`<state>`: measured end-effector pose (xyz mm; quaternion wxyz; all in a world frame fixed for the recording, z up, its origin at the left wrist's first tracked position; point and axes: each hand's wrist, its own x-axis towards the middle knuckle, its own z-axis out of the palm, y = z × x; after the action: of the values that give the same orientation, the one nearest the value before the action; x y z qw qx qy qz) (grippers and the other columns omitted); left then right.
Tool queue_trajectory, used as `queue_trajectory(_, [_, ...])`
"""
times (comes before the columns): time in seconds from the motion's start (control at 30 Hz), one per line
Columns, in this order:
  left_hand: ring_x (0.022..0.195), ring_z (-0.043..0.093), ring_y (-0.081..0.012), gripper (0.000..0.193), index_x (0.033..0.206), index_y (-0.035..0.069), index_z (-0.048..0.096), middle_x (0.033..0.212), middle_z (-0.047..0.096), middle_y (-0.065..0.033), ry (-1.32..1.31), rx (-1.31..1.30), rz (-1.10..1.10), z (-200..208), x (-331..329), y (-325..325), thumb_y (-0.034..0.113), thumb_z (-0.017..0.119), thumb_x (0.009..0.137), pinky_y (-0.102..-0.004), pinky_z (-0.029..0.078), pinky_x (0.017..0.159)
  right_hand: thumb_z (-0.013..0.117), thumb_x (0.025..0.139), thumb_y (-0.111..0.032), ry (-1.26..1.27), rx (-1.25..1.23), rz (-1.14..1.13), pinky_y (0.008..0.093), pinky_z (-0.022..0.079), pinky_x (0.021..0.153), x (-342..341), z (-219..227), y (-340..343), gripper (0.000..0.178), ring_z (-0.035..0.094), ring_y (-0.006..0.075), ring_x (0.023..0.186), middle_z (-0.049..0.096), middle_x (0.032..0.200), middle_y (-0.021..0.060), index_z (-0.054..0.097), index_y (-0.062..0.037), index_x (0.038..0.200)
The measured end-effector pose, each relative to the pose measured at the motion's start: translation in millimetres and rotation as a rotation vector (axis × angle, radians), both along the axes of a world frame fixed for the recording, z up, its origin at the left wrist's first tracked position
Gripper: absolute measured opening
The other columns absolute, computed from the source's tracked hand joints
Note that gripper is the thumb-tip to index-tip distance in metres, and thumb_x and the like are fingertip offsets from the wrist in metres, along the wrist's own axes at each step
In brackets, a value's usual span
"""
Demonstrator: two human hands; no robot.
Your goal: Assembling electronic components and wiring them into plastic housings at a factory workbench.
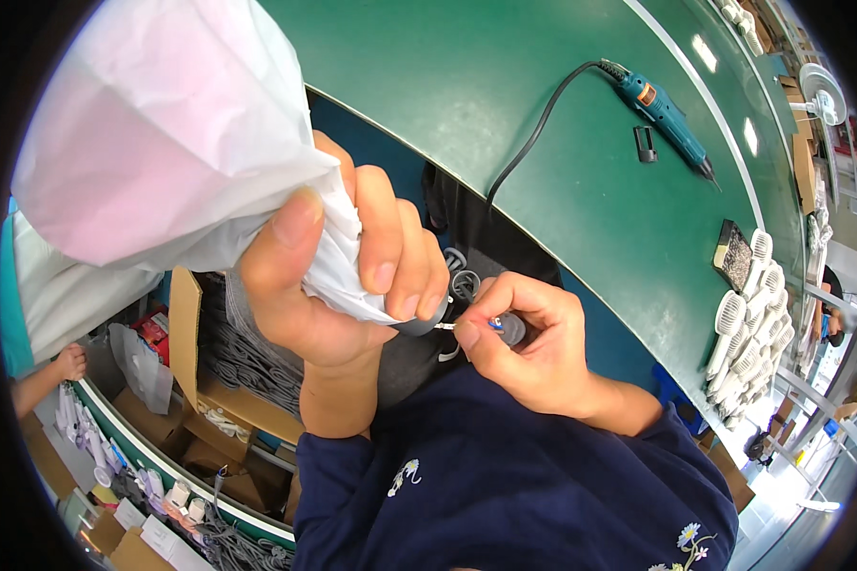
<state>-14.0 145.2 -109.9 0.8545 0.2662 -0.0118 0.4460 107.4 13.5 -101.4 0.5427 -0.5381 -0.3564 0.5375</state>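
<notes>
A bulky item in a thin white plastic bag (171, 124), pinkish where its contents show through, is gripped in my left hand (371, 257). The fingers close around the bag's narrow gathered end, where a dark grey end piece (417, 326) sticks out. Close beside it, my right hand (533, 347) pinches a thin pale wire or lead at that end piece. A small blue bit (495, 324) and a dark grey round part (512, 329) sit between the right fingers. Exactly how the lead joins these parts is too small to tell.
On the green table (428, 86) lies a teal electric screwdriver (671, 119) with a black cable (543, 119) and a small black clip (646, 145). White brush heads (752, 324) pile at the right. Cardboard boxes (238, 404) with grey cords stand left, near another person's hand (70, 362).
</notes>
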Motion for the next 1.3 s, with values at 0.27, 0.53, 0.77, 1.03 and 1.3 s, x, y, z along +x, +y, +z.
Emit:
queue_trajectory(0.27, [0.043,0.045,-0.0165,0.031,0.069,0.003,0.046,0.056,0.045,-0.0076,0.634,-0.036,0.526,-6,9,10,0.023,0.047,0.093,-0.0286,0.042,0.042,0.064,0.075,0.002,-0.193,0.054,-0.075,0.0243,0.045,0.063,-19,-10,-19,0.009,0.055,0.007,0.067,0.06,0.07,0.001,0.057,-0.0036,0.073])
queue_trajectory(0.53, [0.049,0.059,-0.0178,0.028,0.087,0.0,0.063,0.062,0.062,-0.0076,1.165,0.274,0.5,-23,80,97,0.025,0.071,0.078,-0.0332,0.048,0.049,0.063,0.088,-0.008,0.05,0.216,0.153,0.023,0.041,0.067,8,1,-15,0.022,0.045,0.0064,0.072,0.049,0.084,-0.0013,0.055,-0.0012,0.107])
queue_trajectory(0.77, [0.116,0.051,-0.0358,0.062,0.108,0.001,0.066,0.118,0.06,-0.0225,1.979,0.796,0.482,-27,172,162,0.052,0.068,0.074,-0.0454,0.04,0.097,0.037,0.102,-0.03,0.034,0.468,-0.008,0.0236,0.025,0.038,48,80,4,0.045,0.031,0.0056,0.04,0.044,0.051,0.0021,0.059,0.0042,0.083])
queue_trajectory(1.03, [0.14,0.022,-0.0324,0.106,0.146,-0.003,0.02,0.15,0.024,-0.0201,0.827,1.02,0.506,-6,45,35,0.055,0.072,0.073,-0.0434,0.017,0.114,0.028,0.104,-0.033,0.103,0.697,0.19,0.024,0.025,0.039,64,115,28,0.043,0.029,0.0077,0.042,0.04,0.058,0.0033,0.045,-0.0025,0.078])
queue_trajectory(1.3, [0.132,0.036,-0.0361,0.045,0.106,0.005,0.059,0.133,0.049,-0.0159,0.876,0.829,0.556,-64,29,-78,0.021,0.081,0.07,-0.0448,0.031,0.108,0.037,0.102,-0.029,0.656,0.595,0.339,0.0243,0.032,0.044,32,114,44,0.039,0.037,0.0093,0.047,0.044,0.06,0.0043,0.047,-0.0003,0.077])
